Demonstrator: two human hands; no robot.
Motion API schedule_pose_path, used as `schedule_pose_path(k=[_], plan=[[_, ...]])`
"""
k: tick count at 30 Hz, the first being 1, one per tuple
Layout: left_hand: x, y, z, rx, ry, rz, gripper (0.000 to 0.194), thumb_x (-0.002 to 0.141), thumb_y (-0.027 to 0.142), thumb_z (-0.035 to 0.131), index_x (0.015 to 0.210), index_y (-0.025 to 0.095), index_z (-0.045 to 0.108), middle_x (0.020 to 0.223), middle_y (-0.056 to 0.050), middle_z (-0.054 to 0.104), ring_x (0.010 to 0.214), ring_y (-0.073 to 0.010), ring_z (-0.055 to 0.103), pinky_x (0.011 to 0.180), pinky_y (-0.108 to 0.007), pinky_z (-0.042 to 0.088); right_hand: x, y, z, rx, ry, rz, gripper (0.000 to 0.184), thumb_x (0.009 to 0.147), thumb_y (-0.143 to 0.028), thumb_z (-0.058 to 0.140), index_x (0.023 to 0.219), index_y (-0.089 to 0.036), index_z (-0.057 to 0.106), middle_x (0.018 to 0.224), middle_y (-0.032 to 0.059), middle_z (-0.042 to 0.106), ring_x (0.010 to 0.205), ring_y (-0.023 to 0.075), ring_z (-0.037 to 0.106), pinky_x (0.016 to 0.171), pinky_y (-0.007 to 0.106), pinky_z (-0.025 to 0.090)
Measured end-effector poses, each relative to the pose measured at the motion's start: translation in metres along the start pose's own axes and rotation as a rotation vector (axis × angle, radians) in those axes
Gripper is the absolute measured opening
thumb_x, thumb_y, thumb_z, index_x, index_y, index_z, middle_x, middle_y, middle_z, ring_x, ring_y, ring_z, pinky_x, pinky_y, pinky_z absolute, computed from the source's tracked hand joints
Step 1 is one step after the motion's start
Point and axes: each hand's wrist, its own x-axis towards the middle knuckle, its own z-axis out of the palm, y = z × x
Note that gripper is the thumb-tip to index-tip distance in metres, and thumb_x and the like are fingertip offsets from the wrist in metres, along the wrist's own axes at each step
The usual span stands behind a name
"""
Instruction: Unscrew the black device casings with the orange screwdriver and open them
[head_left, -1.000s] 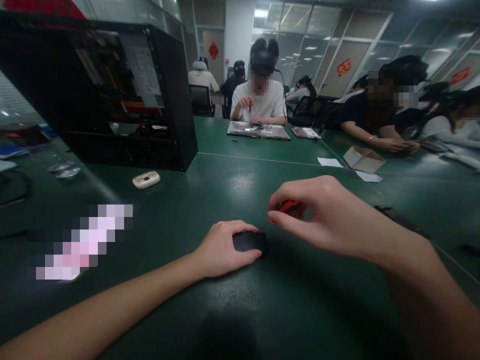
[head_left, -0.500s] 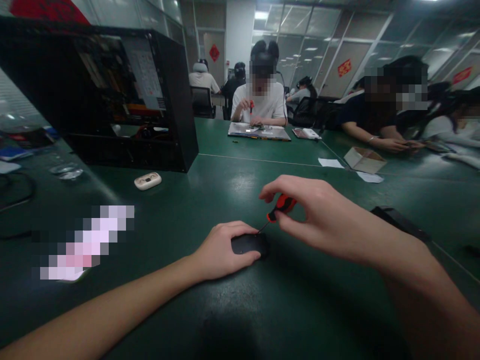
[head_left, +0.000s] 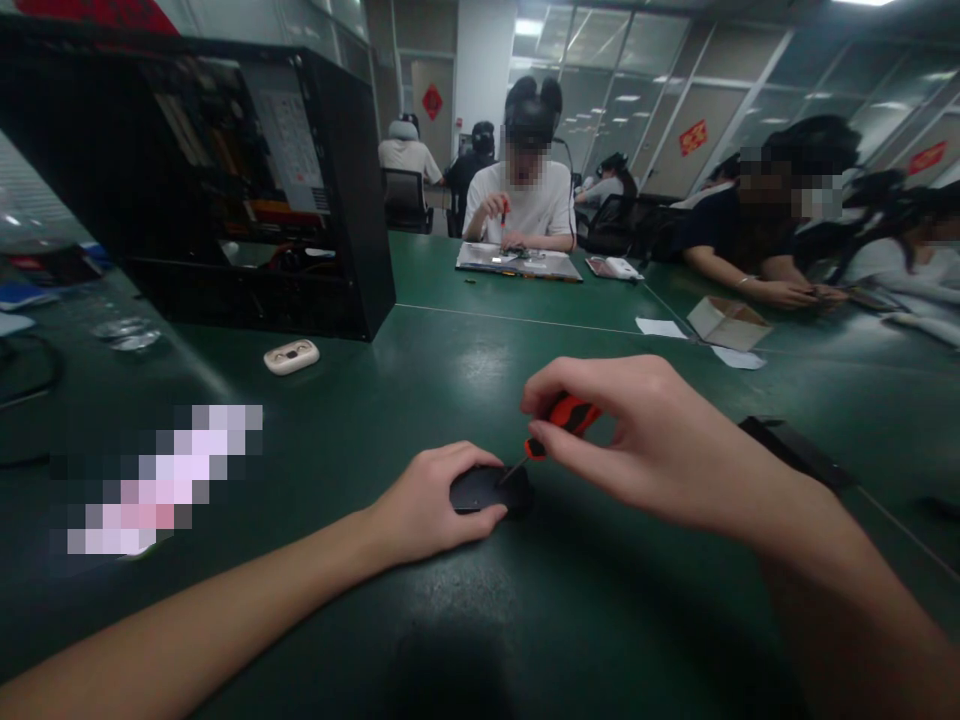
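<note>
A small black computer mouse [head_left: 477,490] lies on the green table [head_left: 360,640]. My left hand [head_left: 435,500] grips it from the left, thumb along the near side and fingers along the far side. My right hand [head_left: 607,425] is closed around the red and black handle of a screwdriver [head_left: 574,413]. Its thin shaft slants down to the left, and the tip meets the mouse's upper face. Whether the tip sits in a screw is too small to tell.
An open black computer case [head_left: 345,200] stands at the left, near a pale earbud case [head_left: 291,357]. A black object [head_left: 791,450] lies beyond my right wrist. Farther off are a small box [head_left: 729,322], papers [head_left: 660,327] and a co-worker [head_left: 517,190] with a screwdriver.
The screwdriver tip has moved from the mouse's far edge onto its upper face. My right fingers have drawn closer round the handle. The mouse and left hand have shifted slightly left.
</note>
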Motion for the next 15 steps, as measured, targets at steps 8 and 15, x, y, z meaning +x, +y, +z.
schedule_pose_path(k=[8, 15], plan=[[-0.002, -0.008, 0.003, 0.073, 0.052, 0.159, 0.036, 0.084, 0.029, 0.072, 0.116, 0.015, 0.064, 0.106, -0.009, 0.072, 0.097, -0.0229, 0.068, 0.090, -0.036, 0.054, 0.001, -0.010, 0.002, 0.054, -0.033, -0.030, 0.009, 0.085, -0.013, 0.062, 0.088, -0.021, 0.063, 0.083, -0.0011, 0.069, 0.071, 0.0119, 0.062, 0.065, 0.024, 0.045], [-0.003, -0.009, 0.004, 0.060, 0.058, 0.163, 0.030, 0.083, 0.027, 0.073, 0.110, 0.015, 0.066, 0.100, -0.007, 0.072, 0.091, -0.0220, 0.068, 0.086, -0.035, 0.054, 0.004, -0.007, 0.009, 0.069, -0.068, -0.046, 0.010, 0.084, -0.009, 0.061, 0.088, -0.018, 0.062, 0.080, -0.0022, 0.064, 0.069, 0.0094, 0.057, 0.063, 0.022, 0.042]])
